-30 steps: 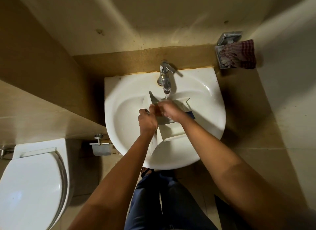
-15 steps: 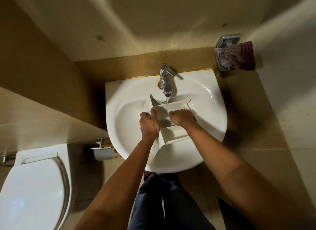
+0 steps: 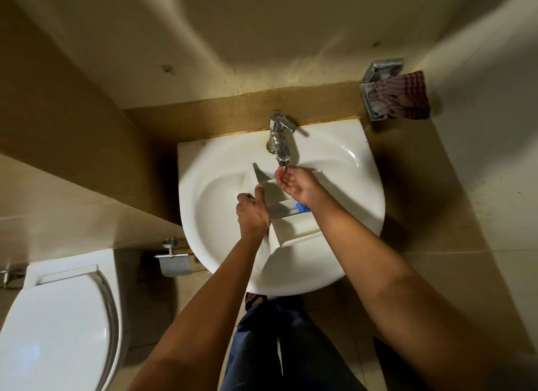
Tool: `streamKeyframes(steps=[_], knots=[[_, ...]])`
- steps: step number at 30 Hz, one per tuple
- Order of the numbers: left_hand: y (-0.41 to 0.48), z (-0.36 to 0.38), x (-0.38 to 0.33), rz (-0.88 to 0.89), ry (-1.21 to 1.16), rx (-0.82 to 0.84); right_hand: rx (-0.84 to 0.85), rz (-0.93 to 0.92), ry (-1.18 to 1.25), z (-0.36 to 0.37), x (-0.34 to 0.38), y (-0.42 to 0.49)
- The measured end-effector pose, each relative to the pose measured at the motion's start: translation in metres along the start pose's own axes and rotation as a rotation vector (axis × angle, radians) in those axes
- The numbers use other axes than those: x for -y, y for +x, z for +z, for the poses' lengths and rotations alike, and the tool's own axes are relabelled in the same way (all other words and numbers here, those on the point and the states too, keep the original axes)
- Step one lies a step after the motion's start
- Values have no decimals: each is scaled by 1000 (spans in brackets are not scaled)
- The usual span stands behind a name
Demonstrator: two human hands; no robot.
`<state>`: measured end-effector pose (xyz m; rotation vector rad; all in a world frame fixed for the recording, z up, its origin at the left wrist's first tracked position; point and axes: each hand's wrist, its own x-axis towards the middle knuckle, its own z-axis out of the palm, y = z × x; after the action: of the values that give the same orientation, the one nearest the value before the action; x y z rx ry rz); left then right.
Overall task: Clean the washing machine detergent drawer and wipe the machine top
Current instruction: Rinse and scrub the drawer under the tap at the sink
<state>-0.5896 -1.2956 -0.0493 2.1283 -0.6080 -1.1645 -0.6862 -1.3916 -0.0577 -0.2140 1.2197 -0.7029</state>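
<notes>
The white detergent drawer [image 3: 294, 230] lies across the bowl of the white sink [image 3: 215, 187], with a blue piece [image 3: 301, 207] showing in one compartment. My left hand [image 3: 251, 210] grips the drawer's left wall, thumb over its edge. My right hand [image 3: 295, 182] is cupped palm-up above the drawer's far end, right under the spout of the chrome tap [image 3: 279, 140]. A thin stream of water falls onto its fingers. It holds nothing.
A checked cloth [image 3: 398, 96] hangs on a chrome holder [image 3: 378, 70] on the wall at upper right. A white toilet [image 3: 55, 326] with shut lid stands at lower left. A chrome paper holder [image 3: 174, 259] sits beside the sink. My legs stand below the basin.
My right hand has let go of the drawer and risen, palm up, under the running tap. My left hand keeps its grip on the drawer's left side.
</notes>
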Motion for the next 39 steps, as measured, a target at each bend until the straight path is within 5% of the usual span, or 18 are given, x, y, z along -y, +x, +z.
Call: streamKeyframes(steps=[5, 13, 15, 19, 21, 25, 32, 39], knots=[[-1, 0, 0, 17, 5, -4, 28, 103, 357, 7, 3, 3], [1, 1, 1, 21, 3, -12, 137, 219, 185, -10, -5, -12], [1, 0, 1, 13, -2, -12, 155, 105, -253, -14, -20, -24], [1, 0, 0, -2, -5, -1, 308, -560, -1490, -32, -53, -43], [0, -1, 0, 3, 1, 0, 304, -636, -1821, -39, -53, -52], [-1, -1, 0, 14, 2, -6, 24, -642, -2286, -43, -47, -61], [-1, 1, 1, 8, 7, -9, 56, -255, -2104, -10, -54, -61], [0, 2, 1, 9, 1, -13, 220, -306, -1804, -32, -46, -62]])
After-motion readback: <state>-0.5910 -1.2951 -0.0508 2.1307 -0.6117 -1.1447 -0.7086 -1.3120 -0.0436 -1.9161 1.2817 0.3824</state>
